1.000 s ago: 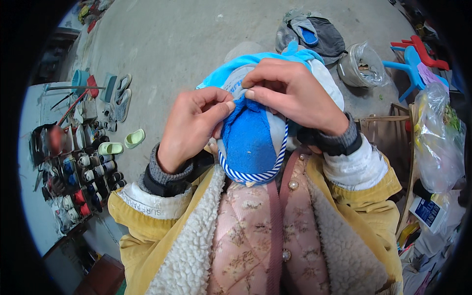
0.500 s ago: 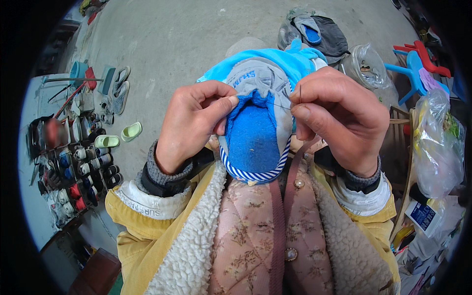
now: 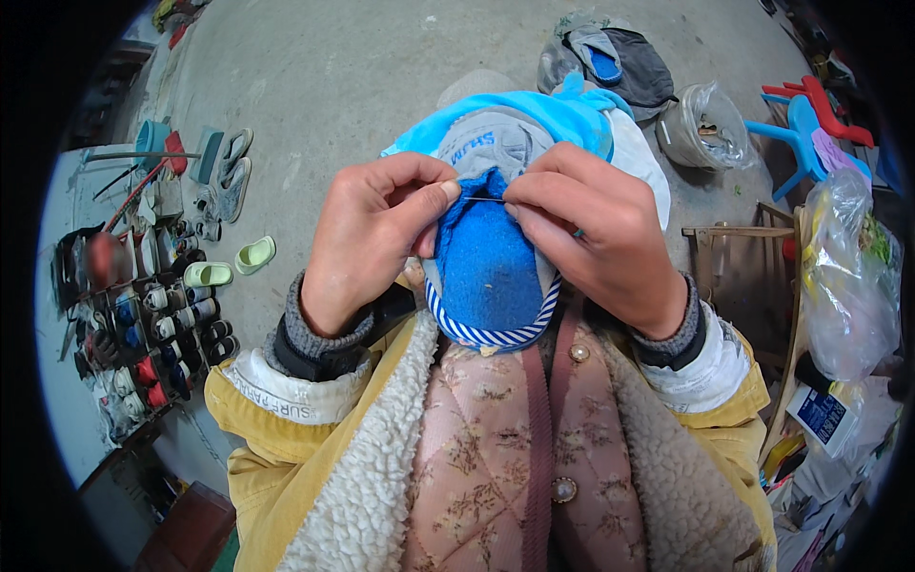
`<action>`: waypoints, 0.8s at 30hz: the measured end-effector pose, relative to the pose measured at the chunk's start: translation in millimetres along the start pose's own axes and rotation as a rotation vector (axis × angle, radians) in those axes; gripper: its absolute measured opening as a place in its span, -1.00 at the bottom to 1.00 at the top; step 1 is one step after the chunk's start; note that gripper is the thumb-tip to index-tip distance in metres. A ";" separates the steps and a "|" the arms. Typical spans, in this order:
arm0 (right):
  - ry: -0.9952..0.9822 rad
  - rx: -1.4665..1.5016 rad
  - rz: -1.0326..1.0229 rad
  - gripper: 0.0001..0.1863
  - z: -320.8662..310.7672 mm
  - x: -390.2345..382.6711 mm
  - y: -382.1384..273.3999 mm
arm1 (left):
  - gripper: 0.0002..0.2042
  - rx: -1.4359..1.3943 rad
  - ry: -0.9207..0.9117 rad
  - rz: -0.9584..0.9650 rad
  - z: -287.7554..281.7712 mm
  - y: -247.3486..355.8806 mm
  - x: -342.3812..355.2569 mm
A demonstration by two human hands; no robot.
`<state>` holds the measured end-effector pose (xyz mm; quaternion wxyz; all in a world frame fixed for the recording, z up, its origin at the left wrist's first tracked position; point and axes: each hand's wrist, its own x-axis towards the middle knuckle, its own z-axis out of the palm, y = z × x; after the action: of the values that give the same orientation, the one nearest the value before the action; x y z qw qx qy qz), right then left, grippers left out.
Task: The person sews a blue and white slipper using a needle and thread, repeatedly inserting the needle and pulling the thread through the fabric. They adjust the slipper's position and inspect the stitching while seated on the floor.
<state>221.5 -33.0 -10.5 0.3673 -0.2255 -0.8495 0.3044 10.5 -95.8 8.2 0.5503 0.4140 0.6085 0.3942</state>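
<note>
A slipper (image 3: 489,276) with blue fluffy lining, a grey upper and blue-and-white striped edging rests in front of me over light blue cloth (image 3: 419,133). My left hand (image 3: 376,229) pinches the left edge of the blue lining, thumb on top. My right hand (image 3: 605,238) is closed on a thin needle (image 3: 481,199), which lies crosswise over the lining between my two hands. My right fingertips touch the lining at the slipper's opening, and some of them are hidden.
A shoe rack (image 3: 162,334) and green slippers (image 3: 255,253) are on my left. A dark bag with a slipper (image 3: 605,67) lies ahead. A bucket (image 3: 691,133), a blue stool (image 3: 801,133), a red stool (image 3: 829,114) and plastic bags (image 3: 848,276) are on my right.
My right hand first drew back rightward with the needle upright, then returned left to the lining, the needle now horizontal. My left hand keeps its pinch on the edge.
</note>
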 end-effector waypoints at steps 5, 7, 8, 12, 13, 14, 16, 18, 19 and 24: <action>0.036 -0.056 0.021 -0.87 7.3 -0.5 3.2 | -0.88 -0.001 0.008 -0.010 0.8 2.3 -0.3; 0.035 -0.057 0.023 -0.87 8.1 -0.6 4.2 | -0.88 -0.002 0.005 -0.006 0.8 2.4 -0.1; 0.037 -0.062 0.020 -0.87 8.2 -0.8 4.6 | -0.88 0.000 0.003 -0.004 0.6 2.4 0.0; 0.036 -0.060 0.019 -0.88 8.6 -1.8 5.8 | -0.88 -0.015 0.004 -0.005 0.4 1.6 0.5; 0.035 -0.063 0.019 -0.88 8.9 -1.9 6.2 | -0.88 -0.013 0.005 -0.009 0.2 1.5 0.7; 0.033 -0.069 0.020 -0.88 9.5 -1.7 6.5 | -0.88 -0.013 0.004 -0.014 -0.4 1.4 1.0; 0.052 -0.054 0.010 -0.92 11.6 -1.2 7.1 | -0.88 -0.011 0.001 -0.019 -0.6 0.9 1.7; 0.063 -0.048 0.004 -0.94 12.9 -0.8 7.6 | -0.88 -0.009 -0.005 -0.020 -1.0 0.4 2.4; 0.065 -0.047 0.003 -0.93 13.3 -0.7 7.8 | -0.88 -0.007 -0.008 -0.020 -1.3 0.3 2.6; 0.079 -0.050 0.004 -0.87 13.9 -1.1 7.7 | -0.88 0.002 -0.014 -0.045 -2.3 0.7 2.9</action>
<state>212.9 -33.1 -23.8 0.3942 -0.2482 -0.8412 0.2746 8.1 -92.9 8.1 0.5630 0.4033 0.6143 0.3782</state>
